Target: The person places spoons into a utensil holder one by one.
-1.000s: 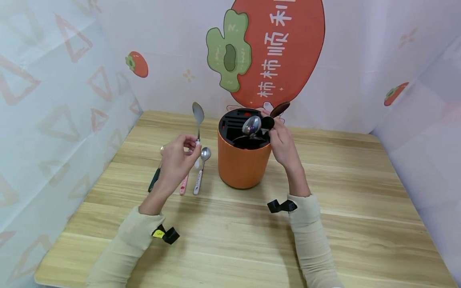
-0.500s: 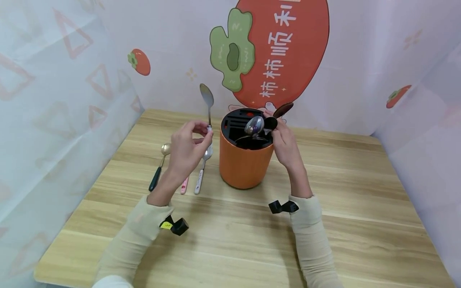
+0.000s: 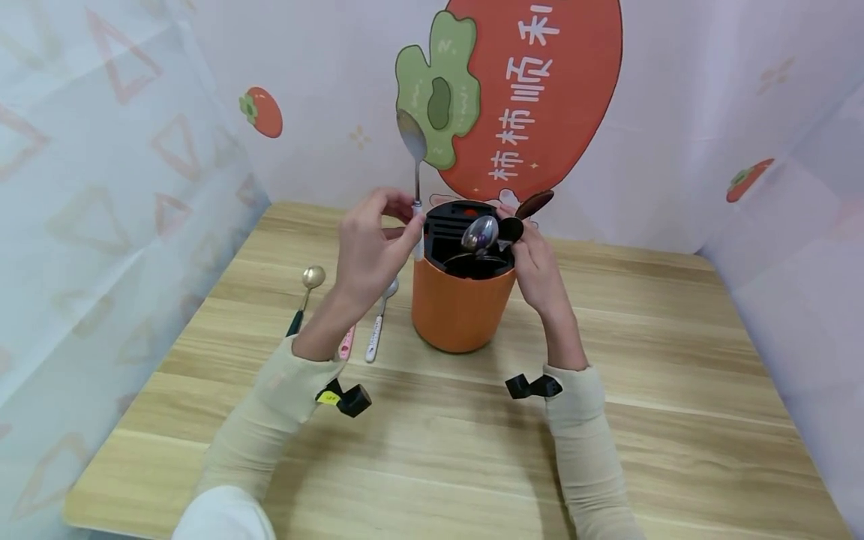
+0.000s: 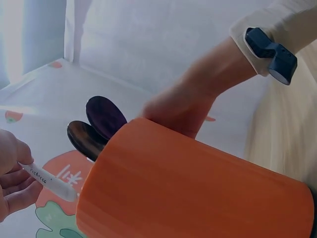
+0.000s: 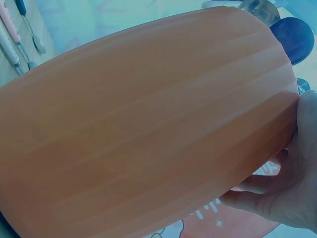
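My left hand [image 3: 374,255] pinches a spoon [image 3: 412,136] by its white handle, between thumb and fingers. The metal bowl points up. In the left wrist view the handle [image 4: 52,183] carries small dark print, its lower end close to the orange holder's rim. That utensil holder [image 3: 462,311] is round, with a black slotted top. My right hand [image 3: 538,266] grips its right side near the rim, fingers reaching round behind in the right wrist view. A shiny spoon [image 3: 480,234], a black one [image 3: 511,229] and a dark brown one [image 3: 535,204] stand in the holder.
Left of the holder, on the wooden table [image 3: 445,450], lie a gold spoon [image 3: 313,277] with a dark green handle, a pink handle [image 3: 347,343] partly behind my left arm, and a spoon with a white patterned handle [image 3: 374,337]. A printed backdrop [image 3: 324,90] rises behind.
My left hand has moved up and right with the spoon, from above the lying spoons to the holder's left rim. My right hand has kept its place on the holder.
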Demonstrator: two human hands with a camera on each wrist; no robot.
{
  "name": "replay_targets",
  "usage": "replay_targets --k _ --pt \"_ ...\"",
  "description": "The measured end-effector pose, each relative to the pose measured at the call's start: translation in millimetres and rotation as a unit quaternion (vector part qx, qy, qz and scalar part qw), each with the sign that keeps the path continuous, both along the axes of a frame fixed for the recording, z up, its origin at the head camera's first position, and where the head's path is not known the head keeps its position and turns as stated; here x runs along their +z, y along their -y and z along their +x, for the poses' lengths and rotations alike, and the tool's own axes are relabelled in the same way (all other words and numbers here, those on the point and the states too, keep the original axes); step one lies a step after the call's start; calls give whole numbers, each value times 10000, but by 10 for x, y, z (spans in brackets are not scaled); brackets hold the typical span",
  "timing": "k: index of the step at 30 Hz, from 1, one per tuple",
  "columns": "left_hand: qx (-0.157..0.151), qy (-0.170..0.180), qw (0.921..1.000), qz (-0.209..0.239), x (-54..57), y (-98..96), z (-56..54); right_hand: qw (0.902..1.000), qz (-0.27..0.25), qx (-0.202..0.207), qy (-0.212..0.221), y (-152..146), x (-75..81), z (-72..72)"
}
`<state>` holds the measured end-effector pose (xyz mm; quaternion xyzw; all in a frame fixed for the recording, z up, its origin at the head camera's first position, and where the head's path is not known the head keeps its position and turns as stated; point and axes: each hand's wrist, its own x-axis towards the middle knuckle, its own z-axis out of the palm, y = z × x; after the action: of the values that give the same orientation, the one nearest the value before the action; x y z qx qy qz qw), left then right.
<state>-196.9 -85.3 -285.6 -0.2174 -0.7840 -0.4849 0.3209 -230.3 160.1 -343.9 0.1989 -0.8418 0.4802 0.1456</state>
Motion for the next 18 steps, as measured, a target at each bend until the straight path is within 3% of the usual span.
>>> replay_targets --k 7,18 --pt "-227 40 9997 31 52 -112 -71 9998 65 -62 -152 -15 -20 -14" --pt "-440 417 9972 -429 -46 -217 -147 9999 27 -80 -145 -20 -22 -3"
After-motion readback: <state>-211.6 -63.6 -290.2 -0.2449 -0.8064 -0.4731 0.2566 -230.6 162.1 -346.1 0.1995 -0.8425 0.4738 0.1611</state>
